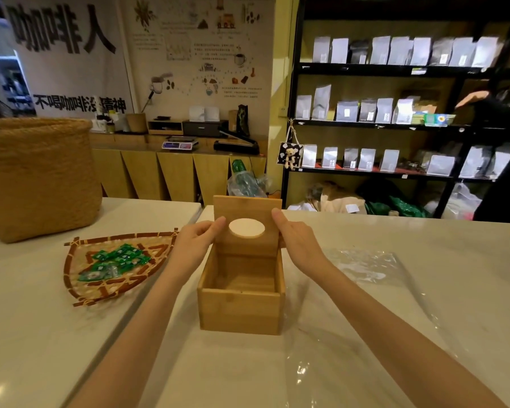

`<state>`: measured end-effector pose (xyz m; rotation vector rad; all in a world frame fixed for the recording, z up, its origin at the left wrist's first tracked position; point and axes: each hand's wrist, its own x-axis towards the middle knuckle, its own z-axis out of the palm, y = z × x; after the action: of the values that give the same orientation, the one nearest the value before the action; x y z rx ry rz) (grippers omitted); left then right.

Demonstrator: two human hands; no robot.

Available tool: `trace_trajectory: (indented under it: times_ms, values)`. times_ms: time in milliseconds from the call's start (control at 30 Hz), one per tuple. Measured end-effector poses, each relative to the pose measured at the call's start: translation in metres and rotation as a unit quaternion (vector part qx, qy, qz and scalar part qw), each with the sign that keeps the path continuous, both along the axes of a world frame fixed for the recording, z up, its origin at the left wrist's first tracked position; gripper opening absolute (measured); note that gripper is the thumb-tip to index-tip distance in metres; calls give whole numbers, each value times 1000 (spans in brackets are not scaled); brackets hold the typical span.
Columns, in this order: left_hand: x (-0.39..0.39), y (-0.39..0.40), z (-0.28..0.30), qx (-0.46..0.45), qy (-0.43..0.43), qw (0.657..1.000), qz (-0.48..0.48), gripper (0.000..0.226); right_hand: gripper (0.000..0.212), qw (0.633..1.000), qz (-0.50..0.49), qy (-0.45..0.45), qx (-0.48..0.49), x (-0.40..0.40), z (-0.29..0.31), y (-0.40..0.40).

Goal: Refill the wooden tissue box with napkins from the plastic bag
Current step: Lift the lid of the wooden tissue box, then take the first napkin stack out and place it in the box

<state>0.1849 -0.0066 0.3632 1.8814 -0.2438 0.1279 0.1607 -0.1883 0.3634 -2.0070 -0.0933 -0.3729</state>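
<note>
Nearest you, a sheet of clear crinkled plastic bag [362, 266] lies flat on the pale counter, just right of the square open-topped bamboo tissue box [241, 301], which sits empty with no napkins visible anywhere. Your left hand [195, 242] and right hand [299, 240] pinch the side edges of the box's flat wooden lid with the oval hole [246, 226], thumbs in front, fingers behind, holding it upright above the box's far wall. The lid looks rigid and light; keep gripping its edges. The bag will likely be slippery and limp, so take it by a corner.
</note>
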Motion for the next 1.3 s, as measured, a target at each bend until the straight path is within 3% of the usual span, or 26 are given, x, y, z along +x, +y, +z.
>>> trace_trajectory:
  times_ms: [233, 333, 400, 467, 533, 567, 633, 733, 833, 1100, 1300]
  values:
    - [5, -10, -7, -27, 2, 998, 48, 40, 48, 999, -47, -8, 23, 12, -10, 3]
    - [5, -7, -5, -16, 1, 999, 39, 43, 49, 999, -42, 18, 17, 4, -10, 2]
    - [1, -8, -1, -16, -10, 997, 77, 47, 52, 991, -67, 49, -104, -10, -11, -2]
    - [-12, -15, 7, -13, -68, 987, 145, 50, 51, 933, -139, 51, -327, -30, -14, -12]
    - [-38, -32, 12, 10, -205, 966, 155, 42, 55, 879, -176, 85, -434, -53, -20, -29]
    - [-51, -37, 14, 33, -281, 952, 119, 37, 62, 868, -181, 128, -445, -60, -24, -36]
    - [-76, -55, 15, 139, -363, 920, -48, 33, 74, 850, -199, 222, -435, -73, -32, -55]
    - [-101, -81, 2, 357, -311, 822, -316, 32, 92, 821, -224, 295, -434, -88, -43, -79]
    - [-116, -104, -22, 412, -279, 740, -453, 32, 101, 819, -219, 319, -425, -98, -53, -90]
    - [-122, -136, -56, 414, -361, 678, -489, 61, 98, 832, -161, 272, -456, -102, -61, -116]
    - [-123, -163, -66, 393, -381, 676, -494, 68, 91, 847, -116, 235, -463, -100, -64, -144]
